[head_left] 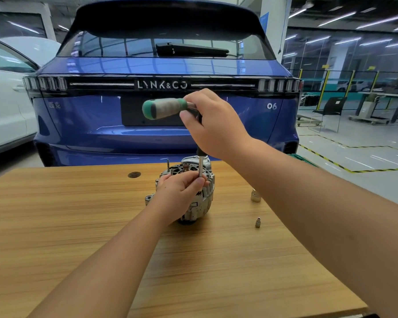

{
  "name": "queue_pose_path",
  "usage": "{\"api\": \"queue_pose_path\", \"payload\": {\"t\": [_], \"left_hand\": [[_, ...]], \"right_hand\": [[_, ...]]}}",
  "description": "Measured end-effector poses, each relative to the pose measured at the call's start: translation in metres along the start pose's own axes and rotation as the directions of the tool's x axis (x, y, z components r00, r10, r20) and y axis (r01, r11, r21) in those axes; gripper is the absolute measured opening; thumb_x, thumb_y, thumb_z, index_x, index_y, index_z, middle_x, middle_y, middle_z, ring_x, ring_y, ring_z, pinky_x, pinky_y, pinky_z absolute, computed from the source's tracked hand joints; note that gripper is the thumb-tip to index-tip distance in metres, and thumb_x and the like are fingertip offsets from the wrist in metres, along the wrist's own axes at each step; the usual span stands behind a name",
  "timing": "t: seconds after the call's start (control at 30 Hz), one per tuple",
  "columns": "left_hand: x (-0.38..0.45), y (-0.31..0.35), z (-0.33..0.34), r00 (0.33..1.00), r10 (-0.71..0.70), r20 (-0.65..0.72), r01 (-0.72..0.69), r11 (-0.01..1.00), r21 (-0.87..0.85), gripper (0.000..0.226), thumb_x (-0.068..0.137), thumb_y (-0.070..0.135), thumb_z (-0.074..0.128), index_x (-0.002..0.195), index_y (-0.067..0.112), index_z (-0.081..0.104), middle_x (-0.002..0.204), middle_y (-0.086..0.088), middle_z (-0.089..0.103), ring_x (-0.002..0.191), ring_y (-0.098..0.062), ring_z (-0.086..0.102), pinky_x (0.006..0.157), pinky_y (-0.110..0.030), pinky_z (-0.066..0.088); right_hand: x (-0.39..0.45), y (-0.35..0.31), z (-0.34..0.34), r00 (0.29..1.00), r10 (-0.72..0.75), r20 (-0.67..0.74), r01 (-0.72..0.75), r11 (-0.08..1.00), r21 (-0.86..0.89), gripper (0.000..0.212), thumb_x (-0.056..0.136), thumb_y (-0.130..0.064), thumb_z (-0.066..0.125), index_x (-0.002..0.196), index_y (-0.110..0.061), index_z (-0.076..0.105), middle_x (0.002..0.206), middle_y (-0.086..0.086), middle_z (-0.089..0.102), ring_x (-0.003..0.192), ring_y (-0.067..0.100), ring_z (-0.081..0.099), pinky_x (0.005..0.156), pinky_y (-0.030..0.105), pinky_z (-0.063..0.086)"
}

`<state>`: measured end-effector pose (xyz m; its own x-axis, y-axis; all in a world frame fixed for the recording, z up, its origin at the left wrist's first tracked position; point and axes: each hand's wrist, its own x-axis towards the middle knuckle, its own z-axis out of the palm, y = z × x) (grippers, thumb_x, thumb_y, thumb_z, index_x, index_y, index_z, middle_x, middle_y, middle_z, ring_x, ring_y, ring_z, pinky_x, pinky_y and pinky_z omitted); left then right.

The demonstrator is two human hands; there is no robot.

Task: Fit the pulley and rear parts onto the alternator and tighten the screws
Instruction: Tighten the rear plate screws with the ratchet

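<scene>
**Ratchet on the alternator, both hands at work**

From the head view, we see the alternator standing on end near the middle of the wooden counter, its open rear face turned upward. Our left hand rests against its top, the fingers curled round the lower part of a thin upright metal shaft that comes down onto the alternator's rear. Our right hand is raised above it, fingers closed on the head of a ratchet whose green and grey handle sticks out level to the left. Whether the shaft's tip sits on a screw we cannot tell; the left hand hides it.

To the right of the alternator, well apart from it, a larger socket stands on the counter, and a small socket stands nearer to us. A dark round cap lies in the counter to the left. Beyond the counter stands a blue car, tail toward us, with a white car at the left edge.
</scene>
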<state>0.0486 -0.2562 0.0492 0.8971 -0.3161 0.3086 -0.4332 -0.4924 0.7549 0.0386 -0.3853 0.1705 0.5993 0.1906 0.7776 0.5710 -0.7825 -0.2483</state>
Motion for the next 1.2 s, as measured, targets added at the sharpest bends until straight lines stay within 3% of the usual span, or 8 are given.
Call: {"api": "queue_pose_path", "payload": {"t": [0.1,0.37,0.5,0.67,0.87,0.97,1.07,1.2], "left_hand": [[-0.001,0.001,0.000,1.000,-0.006,-0.003,0.006,1.000,-0.001,0.023,0.105,0.040,0.043,0.097,0.049,0.063,0.094,0.043,0.065,0.081,0.019,0.054,0.113,-0.061,0.033],[-0.002,0.003,-0.002,0.999,-0.034,0.019,0.035,0.999,-0.014,0.022,0.105,0.040,0.044,0.100,0.047,0.065,0.095,0.043,0.064,0.093,0.006,0.056,0.113,-0.058,0.033],[-0.003,0.003,-0.001,1.000,-0.019,0.016,0.020,1.000,-0.012,0.022,0.105,0.041,0.044,0.099,0.047,0.065,0.090,0.044,0.063,0.071,0.020,0.051,0.112,-0.063,0.033],[-0.003,0.002,-0.002,0.999,-0.025,0.027,0.026,0.999,-0.019,0.022,0.105,0.040,0.044,0.100,0.047,0.064,0.097,0.041,0.065,0.080,0.014,0.054,0.113,-0.060,0.033],[-0.002,0.001,-0.005,0.998,-0.034,0.060,0.034,0.999,0.007,0.025,0.104,0.043,0.045,0.096,0.056,0.065,0.100,0.042,0.063,0.114,0.005,0.054,0.117,-0.053,0.027],[-0.003,0.000,-0.005,0.997,-0.034,0.067,0.033,0.999,0.023,0.028,0.103,0.046,0.044,0.096,0.069,0.059,0.099,0.043,0.061,0.117,-0.010,0.052,0.116,-0.058,0.029],[-0.001,-0.001,-0.004,0.997,-0.035,0.066,0.034,0.999,0.015,0.025,0.103,0.047,0.043,0.101,0.068,0.057,0.102,0.045,0.060,0.126,-0.013,0.048,0.117,-0.056,0.027],[0.001,-0.003,-0.003,0.997,-0.059,0.051,0.058,0.998,0.018,0.024,0.103,0.048,0.043,0.102,0.068,0.056,0.102,0.045,0.059,0.136,-0.017,0.041,0.118,-0.054,0.025]], "right_hand": [[-0.001,-0.004,0.000,1.000,0.000,0.028,-0.002,0.997,0.077,0.025,0.099,-0.038,0.057,0.114,-0.019,0.063,0.106,-0.005,0.054,0.084,0.013,0.052,0.073,0.032,0.045],[-0.001,-0.007,-0.007,0.983,-0.003,0.184,-0.033,0.981,0.192,0.031,0.097,-0.043,0.040,0.112,-0.023,0.059,0.109,-0.007,0.046,0.092,0.011,0.052,0.085,0.035,0.046],[0.003,-0.004,-0.015,0.951,-0.023,0.308,-0.027,0.987,0.158,0.036,0.102,-0.044,0.035,0.126,-0.026,0.054,0.115,-0.007,0.043,0.098,0.009,0.051,0.090,0.033,0.044],[0.012,0.001,-0.025,0.899,-0.064,0.432,0.057,0.998,0.030,0.039,0.108,-0.043,0.029,0.140,-0.026,0.046,0.115,-0.006,0.041,0.094,0.008,0.052,0.084,0.029,0.041],[0.022,-0.013,-0.031,0.934,-0.050,0.355,0.114,0.980,-0.162,0.035,0.107,-0.042,0.038,0.093,-0.020,0.063,0.081,-0.003,0.055,0.075,0.017,0.052,0.070,0.037,0.043],[0.036,-0.024,-0.033,0.914,0.228,0.337,-0.178,0.969,-0.173,0.032,0.103,-0.033,0.047,0.084,-0.012,0.062,0.063,-0.002,0.061,0.062,0.017,0.057,0.061,0.030,0.048],[0.039,-0.030,-0.032,0.701,0.566,0.434,-0.707,0.633,0.316,0.019,0.103,-0.018,0.049,0.101,-0.002,0.060,0.057,0.005,0.069,0.058,0.023,0.068,0.065,0.032,0.061],[0.017,-0.022,-0.020,0.622,0.576,0.530,-0.638,-0.019,0.770,0.017,0.103,-0.023,0.049,0.113,-0.012,0.057,0.081,0.002,0.073,0.079,0.022,0.072,0.057,0.035,0.048]]}}
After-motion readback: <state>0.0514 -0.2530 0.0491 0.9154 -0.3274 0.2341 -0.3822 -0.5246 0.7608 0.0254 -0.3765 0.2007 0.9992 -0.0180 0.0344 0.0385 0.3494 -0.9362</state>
